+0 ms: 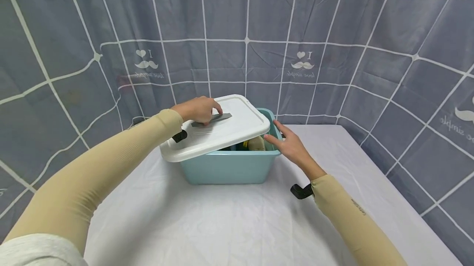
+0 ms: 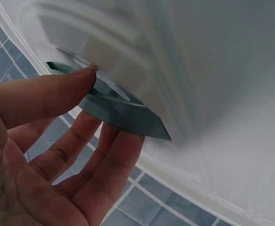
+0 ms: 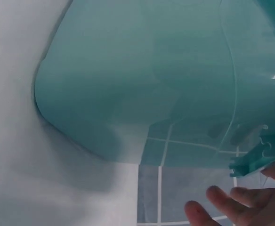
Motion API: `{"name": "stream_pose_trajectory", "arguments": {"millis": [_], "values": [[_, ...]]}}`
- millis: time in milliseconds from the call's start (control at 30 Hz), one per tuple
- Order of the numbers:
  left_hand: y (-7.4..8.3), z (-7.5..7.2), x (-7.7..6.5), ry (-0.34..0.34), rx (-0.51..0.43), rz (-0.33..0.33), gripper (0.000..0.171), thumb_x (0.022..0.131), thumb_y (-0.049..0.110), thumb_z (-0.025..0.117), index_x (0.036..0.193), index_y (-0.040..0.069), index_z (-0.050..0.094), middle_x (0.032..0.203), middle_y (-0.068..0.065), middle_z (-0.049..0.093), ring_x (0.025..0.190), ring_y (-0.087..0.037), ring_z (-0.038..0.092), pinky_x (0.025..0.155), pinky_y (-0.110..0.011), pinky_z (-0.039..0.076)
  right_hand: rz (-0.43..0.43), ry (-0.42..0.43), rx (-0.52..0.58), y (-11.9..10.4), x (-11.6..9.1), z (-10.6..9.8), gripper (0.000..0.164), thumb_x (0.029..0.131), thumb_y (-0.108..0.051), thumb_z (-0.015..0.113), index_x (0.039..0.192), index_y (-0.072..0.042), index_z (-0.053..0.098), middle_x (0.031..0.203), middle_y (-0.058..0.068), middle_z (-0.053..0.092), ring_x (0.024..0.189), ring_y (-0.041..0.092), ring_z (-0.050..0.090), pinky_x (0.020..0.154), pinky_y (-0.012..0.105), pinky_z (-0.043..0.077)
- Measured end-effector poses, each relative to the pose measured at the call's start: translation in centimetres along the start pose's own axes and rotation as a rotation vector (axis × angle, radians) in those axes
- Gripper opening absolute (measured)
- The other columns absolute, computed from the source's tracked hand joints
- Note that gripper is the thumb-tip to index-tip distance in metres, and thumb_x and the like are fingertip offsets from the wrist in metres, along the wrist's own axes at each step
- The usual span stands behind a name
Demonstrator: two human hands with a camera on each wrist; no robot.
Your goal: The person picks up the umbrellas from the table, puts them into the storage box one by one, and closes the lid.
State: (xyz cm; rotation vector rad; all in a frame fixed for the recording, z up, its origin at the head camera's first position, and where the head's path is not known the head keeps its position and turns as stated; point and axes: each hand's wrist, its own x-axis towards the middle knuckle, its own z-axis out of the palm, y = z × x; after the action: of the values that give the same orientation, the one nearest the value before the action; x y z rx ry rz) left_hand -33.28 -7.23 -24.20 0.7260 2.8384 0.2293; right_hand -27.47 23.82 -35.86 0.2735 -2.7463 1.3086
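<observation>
In the head view my left hand [image 1: 200, 109] pinches the grey strap-like handle [image 1: 222, 117] on top of a white lid [image 1: 244, 120]. The left wrist view has the thumb on one side of this handle [image 2: 128, 115] and the fingertips on the other. The lid slants over a light teal plastic bin [image 1: 229, 169], overhanging its left side and leaving the right end uncovered. At the bin's right rim is my right hand [image 1: 290, 144], thumb over the rim and fingers extended. In the right wrist view, relaxed fingers [image 3: 234, 202] spread beside the bin's wall [image 3: 128, 84].
Beneath the lid, a beige item [image 1: 256, 144] and some dark and yellow things show inside the bin. The bin stands on a table with a white cloth [image 1: 229, 225]. Grey checked curtains [image 1: 226, 15] hang behind and on both sides.
</observation>
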Motion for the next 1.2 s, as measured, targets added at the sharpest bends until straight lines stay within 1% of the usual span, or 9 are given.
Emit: {"name": "stream_pose_trajectory", "arguments": {"millis": [200,333,467,533,667,767,933,1100,1200], "values": [[0.5,0.1,0.2,-0.001,0.001,0.032,0.062,0.084,-0.010,0.051,0.140,0.014,0.061,0.106,-0.014,0.068,0.087,-0.023,0.057,0.076,-0.035,0.046,-0.164,0.058,-0.066,0.0,0.3,-0.4,0.079,0.097,-0.054,0.060,0.162,-0.025,0.024,0.168,0.009,0.022,0.148,0.037,0.033,0.108,0.063,0.039],[0.2,0.1,0.0,-0.006,0.005,0.057,0.065,0.083,-0.011,0.050,0.141,0.014,0.060,0.115,-0.015,0.066,0.091,-0.024,0.056,0.076,-0.035,0.045,-0.249,0.030,-0.144,-0.9,1.1,-0.6,0.070,0.101,-0.050,0.054,0.160,-0.022,0.032,0.167,0.014,0.020,0.153,0.040,0.022,0.114,0.066,0.026],[-0.1,0.0,-0.2,-0.023,0.006,0.070,0.065,0.082,-0.009,0.052,0.144,0.012,0.057,0.120,-0.015,0.063,0.092,-0.023,0.055,0.076,-0.034,0.044,-0.270,-0.029,-0.230,-1.6,2.2,-0.9,0.066,0.101,-0.053,0.052,0.158,-0.023,0.037,0.167,0.015,0.023,0.152,0.042,0.020,0.114,0.068,0.024],[-0.3,-0.2,-0.4,-0.034,0.004,0.077,0.064,0.084,-0.005,0.055,0.146,0.012,0.054,0.124,-0.015,0.062,0.097,-0.024,0.057,0.080,-0.036,0.046,-0.269,-0.057,-0.254,-1.7,2.4,-1.1,0.065,0.100,-0.051,0.055,0.157,-0.023,0.039,0.166,0.014,0.025,0.152,0.042,0.021,0.113,0.068,0.025],[-0.9,-0.5,-1.5,-0.046,0.014,0.077,0.063,0.091,0.012,0.065,0.151,0.010,0.046,0.137,-0.019,0.059,0.119,-0.029,0.059,0.099,-0.044,0.046,-0.285,-0.074,-0.279,-1.7,2.7,-1.2,0.063,0.098,-0.048,0.061,0.153,-0.022,0.046,0.164,0.013,0.032,0.151,0.041,0.024,0.114,0.066,0.025],[-2.1,-1.0,-3.1,-0.028,0.020,0.045,0.066,0.094,0.025,0.067,0.153,0.009,0.043,0.144,-0.021,0.055,0.130,-0.035,0.054,0.107,-0.051,0.042,-0.310,-0.067,-0.288,-1.7,2.8,-1.3,0.061,0.096,-0.048,0.064,0.150,-0.023,0.051,0.162,0.012,0.037,0.150,0.039,0.027,0.115,0.065,0.026],[-5.1,-0.7,-6.2,0.071,0.031,-0.045,0.067,0.097,0.035,0.064,0.153,0.005,0.042,0.148,-0.026,0.048,0.138,-0.045,0.044,0.110,-0.061,0.035,-0.334,-0.053,-0.309,-1.5,2.8,-1.4,0.061,0.094,-0.050,0.067,0.148,-0.024,0.054,0.160,0.011,0.040,0.149,0.038,0.030,0.114,0.064,0.027],[-8.1,1.2,-8.8,0.147,0.007,-0.158,0.076,0.097,0.046,0.060,0.152,-0.002,0.037,0.148,-0.035,0.042,0.138,-0.054,0.037,0.107,-0.067,0.034,-0.331,-0.061,-0.320,-1.3,2.8,-1.4,0.067,0.090,-0.053,0.070,0.149,-0.026,0.052,0.161,0.009,0.039,0.149,0.036,0.030,0.114,0.063,0.029],[-9.3,2.5,-9.7,0.161,-0.056,-0.208,0.083,0.099,0.053,0.054,0.155,-0.004,0.031,0.150,-0.035,0.040,0.139,-0.055,0.036,0.106,-0.068,0.034,-0.325,-0.066,-0.326,-1.4,2.8,-1.3,0.067,0.089,-0.053,0.072,0.148,-0.028,0.053,0.160,0.009,0.041,0.149,0.035,0.031,0.113,0.064,0.029]]}}
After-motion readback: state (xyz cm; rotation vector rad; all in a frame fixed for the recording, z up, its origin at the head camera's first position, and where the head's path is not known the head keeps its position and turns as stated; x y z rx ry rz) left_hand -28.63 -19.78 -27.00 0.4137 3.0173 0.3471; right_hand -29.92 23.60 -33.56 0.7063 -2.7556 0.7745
